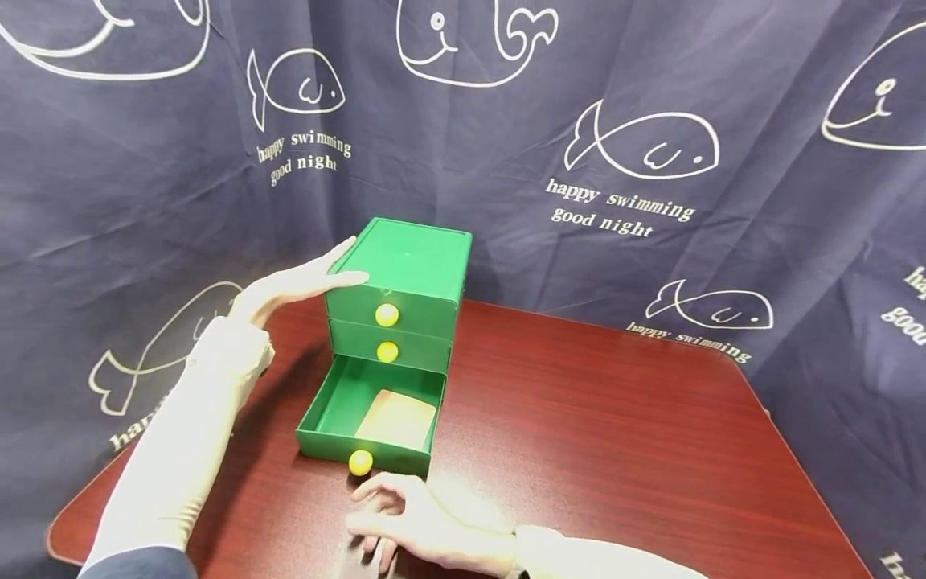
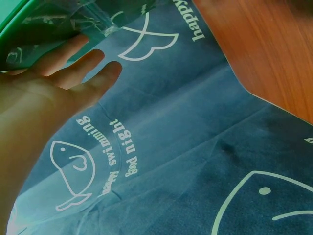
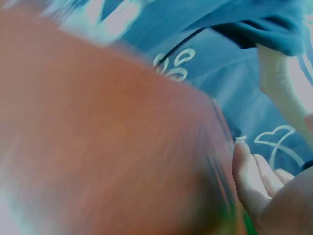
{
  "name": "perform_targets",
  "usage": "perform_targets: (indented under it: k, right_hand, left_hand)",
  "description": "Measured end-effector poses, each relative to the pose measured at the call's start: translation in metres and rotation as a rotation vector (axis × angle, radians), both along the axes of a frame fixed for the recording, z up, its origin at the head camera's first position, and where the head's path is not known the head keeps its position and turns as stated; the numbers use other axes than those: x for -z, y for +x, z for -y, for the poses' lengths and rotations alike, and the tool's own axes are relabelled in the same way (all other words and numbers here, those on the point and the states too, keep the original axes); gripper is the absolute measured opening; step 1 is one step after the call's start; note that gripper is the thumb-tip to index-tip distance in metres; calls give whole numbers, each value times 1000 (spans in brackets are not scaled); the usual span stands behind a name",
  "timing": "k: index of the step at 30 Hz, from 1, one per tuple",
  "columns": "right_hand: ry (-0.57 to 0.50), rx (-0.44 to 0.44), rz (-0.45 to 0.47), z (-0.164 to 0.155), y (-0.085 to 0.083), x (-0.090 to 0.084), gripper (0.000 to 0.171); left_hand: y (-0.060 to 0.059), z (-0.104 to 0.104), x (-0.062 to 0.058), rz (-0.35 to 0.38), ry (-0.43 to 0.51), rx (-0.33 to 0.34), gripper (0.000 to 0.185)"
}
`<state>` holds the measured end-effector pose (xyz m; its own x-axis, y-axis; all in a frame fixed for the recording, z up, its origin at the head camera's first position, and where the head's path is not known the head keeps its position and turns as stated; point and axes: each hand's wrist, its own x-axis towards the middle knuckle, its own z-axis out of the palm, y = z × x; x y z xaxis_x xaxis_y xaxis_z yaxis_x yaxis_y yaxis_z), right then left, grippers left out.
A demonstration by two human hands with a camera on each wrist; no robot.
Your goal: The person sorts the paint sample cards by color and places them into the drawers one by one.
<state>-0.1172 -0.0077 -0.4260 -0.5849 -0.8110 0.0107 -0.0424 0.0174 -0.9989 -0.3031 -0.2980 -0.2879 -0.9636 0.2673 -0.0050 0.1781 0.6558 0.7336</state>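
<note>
A green drawer cabinet [image 1: 412,253] with round yellow knobs stands on the table. Its bottom drawer [image 1: 329,442] is pulled out, and a flat, pale tan square piece [image 1: 398,418] lies inside; what it is I cannot tell. The two upper drawers are closed. My left hand [image 1: 297,285] rests with extended fingers at the cabinet's top left edge; the left wrist view shows its fingers [image 2: 93,66] along the cabinet's side. Just in front of the bottom drawer's yellow knob [image 1: 360,462], my right hand [image 1: 412,523] hovers with loosely bent fingers, apart from the knob and holding nothing.
The reddish-brown wooden table [image 1: 593,434] extends to the right of the cabinet. Behind it and at the sides hangs a dark blue curtain [image 1: 506,145] printed with white fish and lettering. The right wrist view is partly blurred.
</note>
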Motion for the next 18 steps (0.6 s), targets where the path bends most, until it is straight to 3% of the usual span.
perform_targets:
  k: [3,6,13,18]
  right_hand:
    - [-47,41,349,16,-1,5,32]
    - [-47,123,506,26,-5,9,36]
    - [-36,268,631,41,-16,13,41]
    - [-35,330,658,51,-14,15,40]
  left_hand:
    - [0,1,-1,-11,-1,4,88]
    - [-1,-1,0,-3,-6,4,88]
    - [-1,-2,-2,-5,7,11,88]
    - [0,-2,-1,-4,14,11,88]
